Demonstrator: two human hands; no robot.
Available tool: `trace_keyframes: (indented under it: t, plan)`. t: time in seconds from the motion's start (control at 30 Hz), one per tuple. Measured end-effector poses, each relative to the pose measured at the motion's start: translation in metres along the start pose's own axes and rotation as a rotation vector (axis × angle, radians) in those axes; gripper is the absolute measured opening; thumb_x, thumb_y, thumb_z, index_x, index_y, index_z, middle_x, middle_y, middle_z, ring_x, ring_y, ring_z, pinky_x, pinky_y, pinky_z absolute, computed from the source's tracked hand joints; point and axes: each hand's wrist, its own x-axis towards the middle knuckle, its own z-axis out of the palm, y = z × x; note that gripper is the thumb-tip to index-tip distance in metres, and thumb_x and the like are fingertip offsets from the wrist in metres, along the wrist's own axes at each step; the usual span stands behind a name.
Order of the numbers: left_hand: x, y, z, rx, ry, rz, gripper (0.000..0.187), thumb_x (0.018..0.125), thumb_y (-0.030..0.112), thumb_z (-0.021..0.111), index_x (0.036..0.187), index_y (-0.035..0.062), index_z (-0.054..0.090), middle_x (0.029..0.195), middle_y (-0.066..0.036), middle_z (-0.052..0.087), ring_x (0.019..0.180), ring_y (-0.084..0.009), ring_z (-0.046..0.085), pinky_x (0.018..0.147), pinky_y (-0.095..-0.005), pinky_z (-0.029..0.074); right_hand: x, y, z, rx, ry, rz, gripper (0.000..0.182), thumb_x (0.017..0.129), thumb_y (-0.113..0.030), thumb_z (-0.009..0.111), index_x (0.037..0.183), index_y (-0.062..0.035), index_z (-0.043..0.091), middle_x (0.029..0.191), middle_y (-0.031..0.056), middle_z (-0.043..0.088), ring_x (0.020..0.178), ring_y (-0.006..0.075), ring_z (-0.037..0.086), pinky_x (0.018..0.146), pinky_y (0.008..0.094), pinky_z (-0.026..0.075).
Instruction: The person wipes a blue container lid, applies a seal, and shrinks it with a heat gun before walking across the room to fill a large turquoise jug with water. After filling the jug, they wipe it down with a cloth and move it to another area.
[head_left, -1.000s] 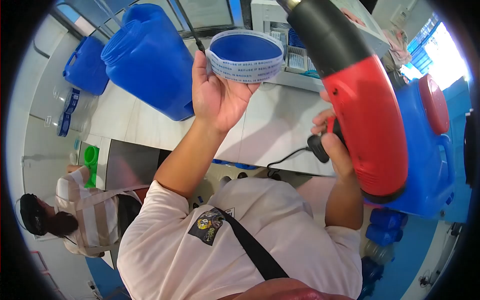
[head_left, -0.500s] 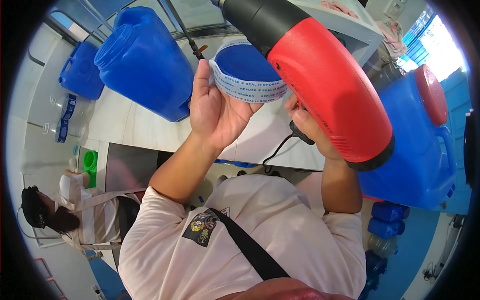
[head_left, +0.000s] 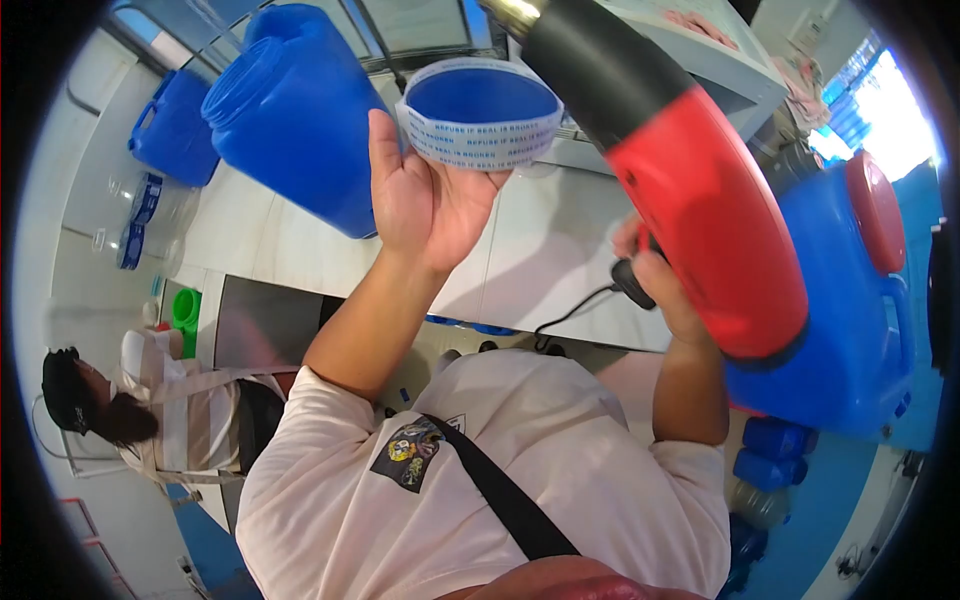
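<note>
My left hand is turned palm up and supports a round blue cap from below, its thumb raised at the left. Around the cap's side runs a clear shrink seal band printed "REFUSE IF SEAL IS BROKEN". What the cap sits on is hidden. My right hand grips a red and black heat gun by its handle, mostly hidden behind the gun body. The gun's metal nozzle points up and left at the top edge, apart from the band.
A large blue jug stands on the white counter, with a smaller blue jug beyond. Another blue container with a red lid stands at right. A black cord hangs over the counter edge. A co-worker is at the left.
The heat gun has shifted right and slightly down, drawing away from the cap. My left hand and the cap have moved a little left and up in view.
</note>
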Motion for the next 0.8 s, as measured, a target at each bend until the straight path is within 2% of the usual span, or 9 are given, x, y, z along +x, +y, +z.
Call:
trace_keyframes:
  t: [0.1,0.17,0.23,0.27,0.53,0.7,0.73,0.77,0.8]
  plan:
    - [0.010,0.019,-0.012,0.058,-0.130,0.141,0.071,0.104,0.060,0.028,0.146,0.0047,0.043,0.152,-0.016,0.044,0.142,-0.0365,0.039,0.119,-0.0570,0.026,-0.020,0.004,0.002,-0.179,-0.021,-0.019,0.033,0.080,0.000,0.064,0.113,-0.0019,0.065,0.091,0.0046,0.068,0.083,0.0153,0.063,0.075,0.0292,0.049]
    - [0.014,0.027,-0.011,0.159,-0.050,0.244,0.072,0.104,0.062,0.024,0.144,0.0057,0.044,0.149,-0.014,0.047,0.139,-0.0355,0.042,0.118,-0.0548,0.029,-0.016,-0.027,0.008,-0.138,-0.037,0.098,0.035,0.079,0.000,0.062,0.114,-0.0019,0.065,0.089,0.0038,0.067,0.081,0.0155,0.062,0.074,0.0298,0.049]
    - [0.021,0.029,-0.007,0.092,-0.169,0.282,0.071,0.104,0.063,0.021,0.143,0.0080,0.045,0.147,-0.013,0.050,0.137,-0.0340,0.045,0.117,-0.0522,0.032,-0.030,-0.023,0.011,-0.027,-0.048,0.130,0.035,0.079,-0.001,0.063,0.114,-0.0016,0.064,0.089,0.0043,0.067,0.081,0.0159,0.063,0.075,0.0304,0.049]
    - [0.022,0.017,0.004,0.414,0.192,0.472,0.071,0.104,0.063,0.018,0.141,0.0091,0.046,0.142,-0.011,0.053,0.131,-0.0322,0.049,0.115,-0.0505,0.035,-0.037,-0.021,0.014,0.010,-0.043,0.146,0.036,0.079,-0.001,0.063,0.114,-0.0014,0.064,0.090,0.0045,0.067,0.081,0.0162,0.063,0.075,0.0306,0.049]
    - [0.025,0.010,0.006,0.496,0.244,0.446,0.070,0.104,0.064,0.023,0.140,0.0093,0.047,0.139,-0.009,0.055,0.127,-0.0312,0.052,0.111,-0.0512,0.039,-0.054,-0.007,0.025,0.166,-0.022,0.145,0.038,0.079,-0.006,0.066,0.117,-0.0002,0.063,0.092,0.0062,0.067,0.083,0.0180,0.063,0.076,0.0328,0.050]
    - [0.027,0.016,0.002,0.446,0.097,0.453,0.066,0.103,0.062,0.034,0.137,0.0084,0.049,0.144,-0.011,0.052,0.132,-0.0322,0.050,0.114,-0.0529,0.037,-0.057,0.001,0.024,0.230,-0.011,0.135,0.040,0.080,-0.009,0.068,0.118,0.0005,0.062,0.094,0.0072,0.067,0.084,0.0192,0.064,0.077,0.0342,0.051]
    - [0.027,0.017,0.003,0.446,0.094,0.452,0.066,0.103,0.062,0.034,0.137,0.0084,0.049,0.144,-0.011,0.052,0.132,-0.0322,0.050,0.114,-0.0529,0.037,-0.058,0.005,0.018,0.239,-0.074,0.183,0.042,0.081,-0.009,0.071,0.121,-0.0026,0.063,0.101,0.0061,0.069,0.093,0.0196,0.067,0.083,0.0342,0.052]
    - [0.026,0.019,0.004,0.463,0.116,0.445,0.066,0.102,0.064,0.033,0.138,0.0105,0.048,0.143,-0.009,0.052,0.130,-0.0307,0.051,0.113,-0.0521,0.038,-0.057,0.004,0.019,0.238,-0.070,0.181,0.042,0.081,-0.009,0.071,0.121,-0.0026,0.063,0.101,0.0061,0.069,0.093,0.0196,0.067,0.083,0.0342,0.052]
    - [0.025,0.020,0.005,0.481,0.139,0.438,0.067,0.101,0.066,0.033,0.138,0.0126,0.047,0.142,-0.008,0.052,0.129,-0.0291,0.052,0.112,-0.0513,0.039,-0.054,-0.001,0.023,0.247,-0.023,0.213,0.041,0.082,-0.015,0.070,0.119,0.0019,0.061,0.093,0.0084,0.067,0.083,0.0187,0.063,0.076,0.0338,0.051]
